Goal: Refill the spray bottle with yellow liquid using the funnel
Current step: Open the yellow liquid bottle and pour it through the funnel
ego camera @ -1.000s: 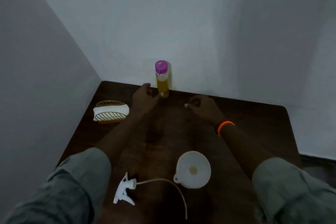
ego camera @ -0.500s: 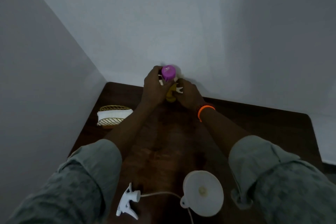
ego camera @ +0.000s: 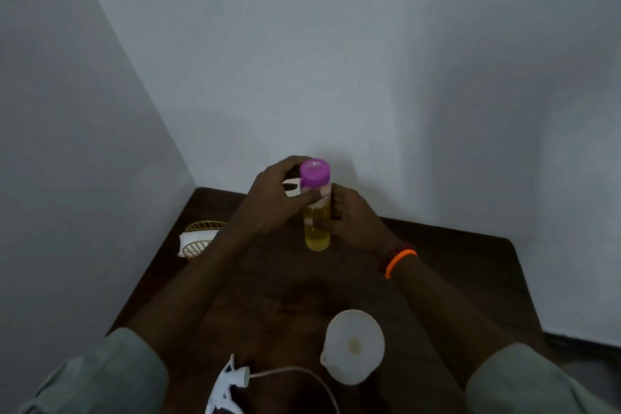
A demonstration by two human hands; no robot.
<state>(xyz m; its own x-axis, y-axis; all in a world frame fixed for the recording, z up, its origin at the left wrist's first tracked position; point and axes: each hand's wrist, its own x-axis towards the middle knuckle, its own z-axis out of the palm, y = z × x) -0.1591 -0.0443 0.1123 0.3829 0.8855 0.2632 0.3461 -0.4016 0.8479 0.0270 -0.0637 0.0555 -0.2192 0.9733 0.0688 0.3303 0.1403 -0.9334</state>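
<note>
While the dark wooden table [ego camera: 453, 265] fills the corner between pale walls, the left hand [ego camera: 272, 202] curls around the neck of the bottle [ego camera: 316, 222] just under its purple cap [ego camera: 314, 172], and the right hand [ego camera: 356, 218] grips its yellow lower half from the other side. Nearer the person, the white funnel [ego camera: 353, 346] stands mouth up, the spray head [ego camera: 228, 386] with its tube lies left of it, and a gold wire holder [ego camera: 198, 239] sits at the left edge.
</note>
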